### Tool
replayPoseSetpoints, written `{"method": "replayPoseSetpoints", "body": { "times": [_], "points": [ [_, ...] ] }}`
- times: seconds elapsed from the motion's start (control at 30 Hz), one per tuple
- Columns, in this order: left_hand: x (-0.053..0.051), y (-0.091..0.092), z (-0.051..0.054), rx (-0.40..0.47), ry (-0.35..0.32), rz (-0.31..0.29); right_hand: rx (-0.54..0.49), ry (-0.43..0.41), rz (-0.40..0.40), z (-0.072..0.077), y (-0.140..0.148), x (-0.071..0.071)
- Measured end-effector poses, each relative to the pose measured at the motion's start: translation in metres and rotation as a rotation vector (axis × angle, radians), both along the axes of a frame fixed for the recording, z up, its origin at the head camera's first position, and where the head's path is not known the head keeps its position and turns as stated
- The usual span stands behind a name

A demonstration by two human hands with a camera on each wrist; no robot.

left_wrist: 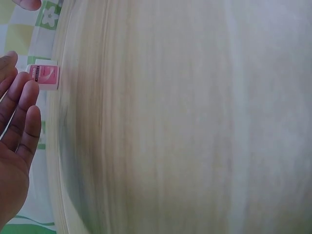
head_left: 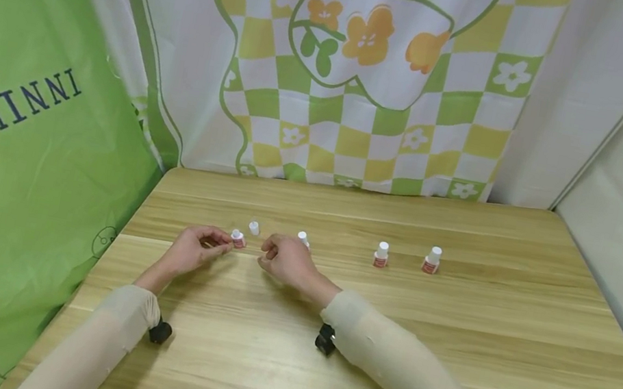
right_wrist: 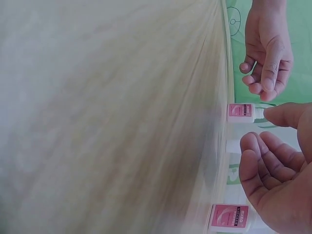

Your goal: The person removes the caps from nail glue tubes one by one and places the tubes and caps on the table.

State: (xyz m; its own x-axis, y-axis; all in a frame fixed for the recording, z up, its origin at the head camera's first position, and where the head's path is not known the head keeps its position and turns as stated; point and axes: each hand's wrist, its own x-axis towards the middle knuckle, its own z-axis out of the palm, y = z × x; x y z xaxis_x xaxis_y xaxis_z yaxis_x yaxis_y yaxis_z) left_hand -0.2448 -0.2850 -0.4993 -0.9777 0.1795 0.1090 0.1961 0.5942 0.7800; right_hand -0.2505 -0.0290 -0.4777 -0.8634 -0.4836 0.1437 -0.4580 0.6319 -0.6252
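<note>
The open bottle (head_left: 239, 240) stands upright on the table (head_left: 282, 363), toward its far left corner, with the long axis vertical, the white neck pointing up and the pink label facing the near edge. It is just beside the fingertips of the left hand (head_left: 198, 249), on their right; whether they touch it, I cannot tell. This left grip is relaxed, with the thumb and fingers apart. The right hand (head_left: 290, 262) is on the other side of the bottle; its grip is also released, the fingers loosely bent and holding nothing. One white cap (head_left: 254, 228) stands separately on the table, between the open bottle and the right hand, slightly nearer to the far edge. In total there are four bottles: this open one and three capped ones, all upright. One capped bottle (head_left: 303, 239) is partly hidden behind the right hand, and a second (head_left: 380, 255) and a third (head_left: 432, 260) stand farther toward the right edge
</note>
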Motion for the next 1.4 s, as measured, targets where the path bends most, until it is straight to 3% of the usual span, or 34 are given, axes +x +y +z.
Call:
{"method": "replayPoseSetpoints", "body": {
  "times": [0.63, 1.03, 1.4],
  "points": [
    [0.003, 0.011, -0.003, 0.061, 0.03, -0.091, -0.006, 0.022, 0.05, 0.002, 0.012, 0.005],
    [0.003, 0.019, -0.002, 0.034, 0.017, -0.069, -0.038, -0.004, 0.116, 0.002, 0.02, 0.007],
    [0.005, 0.029, -0.002, 0.024, 0.021, -0.051, -0.03, -0.037, 0.095, 0.002, 0.031, 0.01]
  ]
}}
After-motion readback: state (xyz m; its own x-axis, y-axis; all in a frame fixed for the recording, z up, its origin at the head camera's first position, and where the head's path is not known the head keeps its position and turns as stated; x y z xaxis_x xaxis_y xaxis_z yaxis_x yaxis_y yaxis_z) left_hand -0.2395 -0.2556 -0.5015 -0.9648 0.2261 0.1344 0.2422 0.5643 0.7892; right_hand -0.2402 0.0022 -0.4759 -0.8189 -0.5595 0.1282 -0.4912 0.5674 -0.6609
